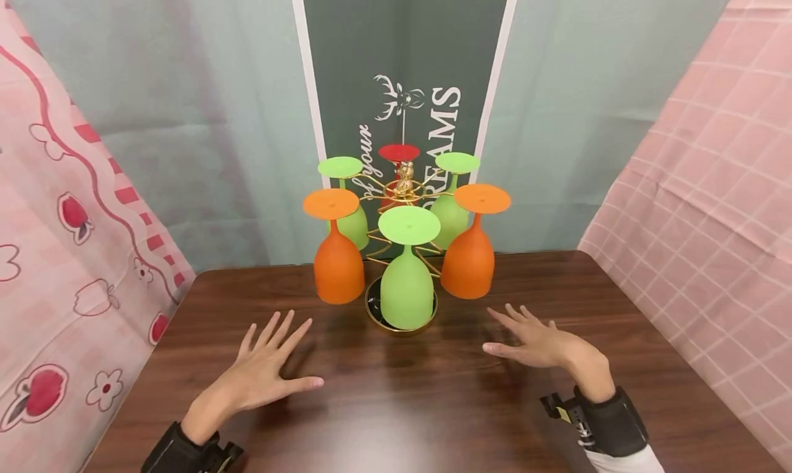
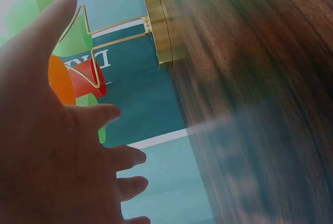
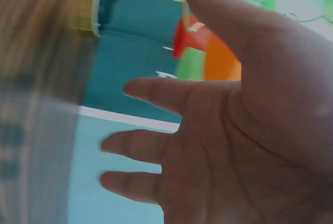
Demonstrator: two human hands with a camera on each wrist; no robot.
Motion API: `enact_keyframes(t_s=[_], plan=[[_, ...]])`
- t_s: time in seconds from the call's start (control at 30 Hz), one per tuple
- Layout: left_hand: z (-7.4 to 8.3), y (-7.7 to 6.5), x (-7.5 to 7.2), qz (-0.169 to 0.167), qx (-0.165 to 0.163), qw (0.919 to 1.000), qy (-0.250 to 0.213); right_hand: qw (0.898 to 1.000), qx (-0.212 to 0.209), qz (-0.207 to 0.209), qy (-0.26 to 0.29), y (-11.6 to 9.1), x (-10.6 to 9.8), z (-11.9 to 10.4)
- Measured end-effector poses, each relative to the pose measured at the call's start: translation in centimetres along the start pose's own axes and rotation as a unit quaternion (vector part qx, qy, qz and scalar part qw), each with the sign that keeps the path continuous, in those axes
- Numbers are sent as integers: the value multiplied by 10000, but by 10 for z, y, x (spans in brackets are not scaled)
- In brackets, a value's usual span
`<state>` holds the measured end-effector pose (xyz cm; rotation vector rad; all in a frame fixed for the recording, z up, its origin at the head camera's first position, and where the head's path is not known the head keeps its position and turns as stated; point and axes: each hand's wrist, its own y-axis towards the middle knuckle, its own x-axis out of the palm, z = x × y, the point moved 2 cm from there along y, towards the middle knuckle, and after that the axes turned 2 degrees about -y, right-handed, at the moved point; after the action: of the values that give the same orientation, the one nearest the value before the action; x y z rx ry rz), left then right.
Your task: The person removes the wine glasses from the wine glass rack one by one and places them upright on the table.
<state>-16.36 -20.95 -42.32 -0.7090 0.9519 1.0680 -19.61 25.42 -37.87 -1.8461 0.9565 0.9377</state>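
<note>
A gold wire rack (image 1: 379,258) with a round base carries several goblets hung upside down. In front hangs a green goblet (image 1: 406,291), flanked by an orange goblet (image 1: 339,267) on the left and another orange goblet (image 1: 468,263) on the right. Two more green ones and a red goblet (image 1: 399,153) hang behind, partly hidden. My left hand (image 1: 260,370), fingers spread, is left of the rack and holds nothing. On the other side my right hand (image 1: 535,339) is likewise spread, apart from the goblets. Both palms face the rack in the wrist views.
The rack stands towards the back of a dark brown wooden table (image 1: 396,418). Behind it hangs a grey-green curtain (image 1: 247,150) with white lettering. Pink cloths hang at the left (image 1: 56,253) and right (image 1: 699,205) sides. A gold figurine (image 1: 405,177) tops the rack.
</note>
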Motion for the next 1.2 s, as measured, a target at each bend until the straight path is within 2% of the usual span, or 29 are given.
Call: enact_keyframes(t_s=[0.13, 0.27, 0.43, 0.6, 0.8, 0.9, 1.07, 1.17, 1.2], plan=[[-4, -8, -1, -28, -102, 9999, -114, 9983, -453, 284, 246, -12, -11, -4], [-6, -17, -2, 166, 100, 9997, -113, 9919, -718, 1049, -20, -28, -23, -3], [-9, -18, -3, 385, 228, 9989, 164, 9735, -830, 2101, -351, -48, -49, -3], [-8, -14, -6, 445, 293, 9981, 300, 9408, -1074, 3151, -641, -61, -77, -15], [-6, -12, -11, 330, 370, 9984, 263, 9027, -1258, 4005, -949, -70, -100, -50], [-5, -11, -12, 259, 386, 9986, 256, 8758, -1523, 4457, -1058, -70, -108, -71], [-2, -8, -14, 215, 412, 9985, 288, 8282, -2473, 4955, -860, -63, -119, -105], [0, -8, -14, 243, 480, 9981, 309, 8073, -3186, 4925, -653, -50, -121, -123], [0, -8, -14, 248, 490, 9981, 294, 8033, -3380, 4860, -657, -45, -120, -129]])
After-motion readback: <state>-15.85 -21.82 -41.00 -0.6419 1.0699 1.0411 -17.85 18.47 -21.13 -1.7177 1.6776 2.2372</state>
